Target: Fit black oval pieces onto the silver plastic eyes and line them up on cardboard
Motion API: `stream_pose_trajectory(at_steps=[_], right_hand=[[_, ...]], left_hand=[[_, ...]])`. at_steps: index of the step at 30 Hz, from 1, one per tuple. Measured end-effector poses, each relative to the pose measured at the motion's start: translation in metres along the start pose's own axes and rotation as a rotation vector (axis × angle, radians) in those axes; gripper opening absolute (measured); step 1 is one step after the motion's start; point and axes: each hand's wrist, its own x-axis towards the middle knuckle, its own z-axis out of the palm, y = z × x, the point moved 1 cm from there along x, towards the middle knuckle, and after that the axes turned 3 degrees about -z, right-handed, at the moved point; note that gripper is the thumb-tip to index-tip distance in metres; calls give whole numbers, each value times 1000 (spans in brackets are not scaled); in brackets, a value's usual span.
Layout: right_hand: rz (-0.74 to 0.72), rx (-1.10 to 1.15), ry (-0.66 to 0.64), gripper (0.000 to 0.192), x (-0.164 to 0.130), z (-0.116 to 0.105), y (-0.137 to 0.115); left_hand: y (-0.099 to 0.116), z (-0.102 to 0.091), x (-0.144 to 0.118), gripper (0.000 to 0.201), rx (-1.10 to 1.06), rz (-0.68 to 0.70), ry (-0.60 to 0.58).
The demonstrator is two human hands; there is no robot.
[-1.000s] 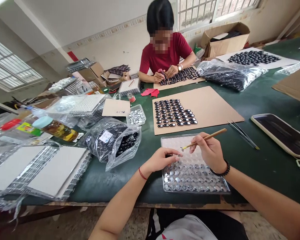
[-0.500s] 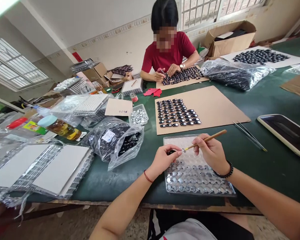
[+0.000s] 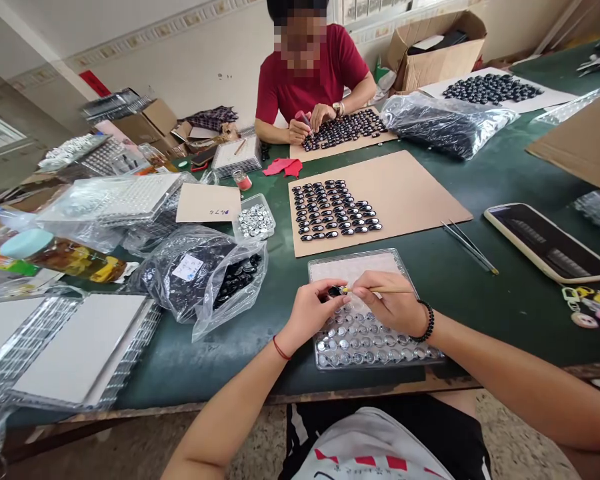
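My left hand pinches a small shiny black piece between thumb and fingers. In my right hand is a thin wooden stick with a yellowish tip, which meets the black piece. Under both hands lies a clear plastic tray with rows of round silvery pieces in its near part. Beyond it, black oval pieces with pale faces stand in rows on a cardboard sheet.
Left of the tray are an opened plastic bag of black pieces and a small box of silvery parts. Tweezers and a phone lie to the right. Across the table, a person in a red shirt works over black pieces.
The view has shifted right and tilted down. My right hand has turned, so the stick now lies nearly level, its tip at the black piece in my left hand.
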Motion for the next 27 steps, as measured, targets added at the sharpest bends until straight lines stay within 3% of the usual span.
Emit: stream_pose_trajectory(at_steps=[14,23,25,27], right_hand=[[-53,-61,-43,20,-3,3,5],[-130,-86,-111,13,-8,11,3],[-75,-35,-90,16,-6,11,3],[86,94,-43,18,-2,11,6]], left_hand=[[2,-1,1,30,83,42,8],[-1,1,-1,18,66,72,82],[-2,3,-1,17,33,71,83],[-1,5,-1,18,-15,38,92]])
